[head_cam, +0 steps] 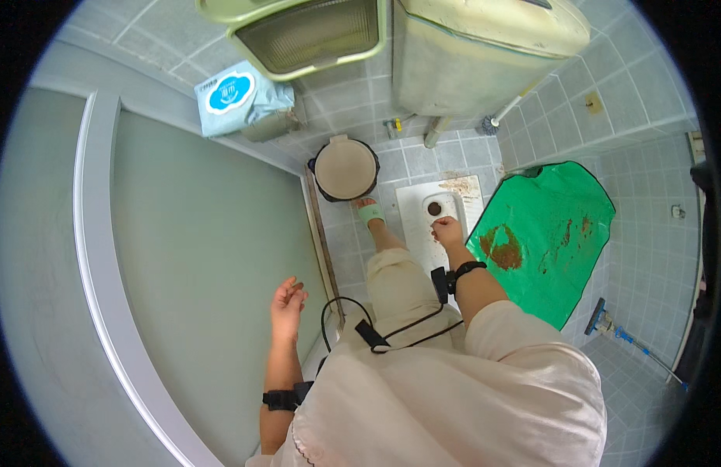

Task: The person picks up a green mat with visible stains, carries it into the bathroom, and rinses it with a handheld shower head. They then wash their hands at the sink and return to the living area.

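My right hand (446, 229), fingers curled, hangs over the white squat toilet (408, 204); whether anything small is between its fingers cannot be told. Just beyond those fingers is the dark round drain opening (434, 208) of the pan, and brown dirt is scattered on its surface. My left hand (290, 293) is raised on the left with its fingers partly bent, in front of the frosted door panel (208, 262); a small brown thing seems to lie at its fingertips, too small to name. Right of the toilet lies a green plastic sheet (561, 204) with brown soil on it.
A lidded bin (346, 169) stands ahead, near my slippered foot (372, 213). Above are a cistern (453, 76), a green-framed basket (308, 35) and a blue tissue pack (232, 99). A blue-handled floor brush (634, 344) leans at right. Black cables cross my lap.
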The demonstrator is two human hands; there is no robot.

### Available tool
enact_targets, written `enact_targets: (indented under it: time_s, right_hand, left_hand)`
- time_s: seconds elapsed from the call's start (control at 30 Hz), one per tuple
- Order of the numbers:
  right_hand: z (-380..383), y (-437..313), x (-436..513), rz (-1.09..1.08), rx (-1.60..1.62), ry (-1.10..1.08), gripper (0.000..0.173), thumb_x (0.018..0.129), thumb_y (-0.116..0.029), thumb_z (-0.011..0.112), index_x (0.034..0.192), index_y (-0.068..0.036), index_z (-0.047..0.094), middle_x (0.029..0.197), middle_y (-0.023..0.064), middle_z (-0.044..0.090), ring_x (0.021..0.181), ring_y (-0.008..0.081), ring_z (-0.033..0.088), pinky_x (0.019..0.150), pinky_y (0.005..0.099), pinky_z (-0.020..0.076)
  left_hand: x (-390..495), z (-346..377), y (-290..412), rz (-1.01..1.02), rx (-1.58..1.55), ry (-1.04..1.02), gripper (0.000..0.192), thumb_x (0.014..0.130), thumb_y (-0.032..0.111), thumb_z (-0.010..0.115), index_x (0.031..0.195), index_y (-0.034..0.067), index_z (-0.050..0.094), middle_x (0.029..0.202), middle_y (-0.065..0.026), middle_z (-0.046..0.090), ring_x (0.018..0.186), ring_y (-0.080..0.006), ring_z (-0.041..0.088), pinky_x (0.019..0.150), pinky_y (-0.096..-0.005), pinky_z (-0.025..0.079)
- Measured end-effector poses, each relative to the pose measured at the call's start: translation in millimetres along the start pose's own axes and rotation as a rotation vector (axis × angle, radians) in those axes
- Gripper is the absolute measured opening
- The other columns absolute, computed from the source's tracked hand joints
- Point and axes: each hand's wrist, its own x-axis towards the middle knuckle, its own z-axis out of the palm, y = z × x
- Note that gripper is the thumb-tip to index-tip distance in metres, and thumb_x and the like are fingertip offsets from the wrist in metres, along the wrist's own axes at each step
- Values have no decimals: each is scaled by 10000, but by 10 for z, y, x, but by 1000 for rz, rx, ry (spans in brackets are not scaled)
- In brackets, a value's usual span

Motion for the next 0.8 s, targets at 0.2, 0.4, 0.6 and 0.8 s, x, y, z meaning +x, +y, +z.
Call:
enact_targets:
  time_s: [0.2,0.4,0.6,0.8]
  right_hand:
    - [290,69,219,-7,-155,0,79,689,-63,571,722,6,550,581,77,554,484,151,562,412,259,437]
    - [414,179,502,163,-85,24,112,673,-79,574,732,16,588,591,125,582,494,193,571,438,308,452]
    - [1539,-484,868,362,272,-306,163,758,-151,500,755,-1,563,679,101,571,573,194,548,500,336,450]
    - [1791,-646,873,-337,-278,-375,157,761,-168,526,823,-27,552,758,93,551,731,195,524,629,334,429]
  left_hand:
    - [248,19,146,-112,-127,29,255,827,83,485,1079,73,514,1011,-55,570,858,-132,554,671,-228,398]
    - [362,80,42,-85,-3,-44,227,829,99,497,1053,80,530,981,-35,581,841,-136,562,681,-238,398]
    - [400,49,-277,-161,63,-37,230,820,85,498,1048,72,529,967,-41,582,826,-128,561,665,-235,400]
    - [404,13,-477,-233,87,8,266,818,95,496,1080,53,510,974,-63,577,837,-134,550,672,-237,400]
